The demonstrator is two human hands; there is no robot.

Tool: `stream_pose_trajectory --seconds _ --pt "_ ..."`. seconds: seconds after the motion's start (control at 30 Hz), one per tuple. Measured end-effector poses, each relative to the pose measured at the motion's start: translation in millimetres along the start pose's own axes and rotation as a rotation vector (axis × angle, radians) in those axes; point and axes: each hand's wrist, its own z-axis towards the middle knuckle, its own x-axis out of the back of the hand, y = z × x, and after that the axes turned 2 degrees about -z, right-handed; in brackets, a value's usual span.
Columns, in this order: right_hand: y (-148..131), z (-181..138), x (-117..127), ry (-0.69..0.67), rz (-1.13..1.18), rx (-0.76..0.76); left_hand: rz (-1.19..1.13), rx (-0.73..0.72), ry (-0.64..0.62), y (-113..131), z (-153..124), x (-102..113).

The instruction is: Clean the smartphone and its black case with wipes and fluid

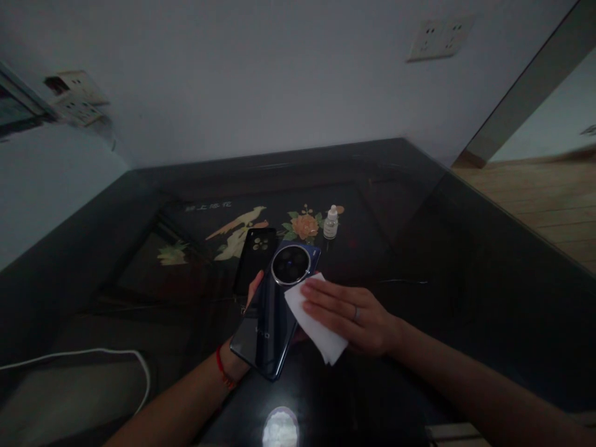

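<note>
Closest to me, a red string circles the left wrist. Above it the left hand is cupped under a dark blue smartphone, thumb hooked over its edge. The smartphone is gripped back-side up and tilted off the worktop, which looks like a way to brace it against pressure from above. The right hand lies flat, fingers stretched out, pressing a folded white wipe on the smartphone's back just below the round camera ring. In this dim light it could be tissue or cloth. Just behind lies a black phone case, off the handset and parked within reach. Further back a small white dropper bottle stands upright.
</note>
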Motion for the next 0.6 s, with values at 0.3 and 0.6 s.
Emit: stream_pose_trajectory --seconds 0.3,0.6 --pt "-24 7 -10 -0.091 0.085 0.219 0.076 -0.02 -0.18 1 5 0" --pt "24 -17 -5 0.202 0.152 -0.49 0.092 0.142 -0.273 1 -3 2"
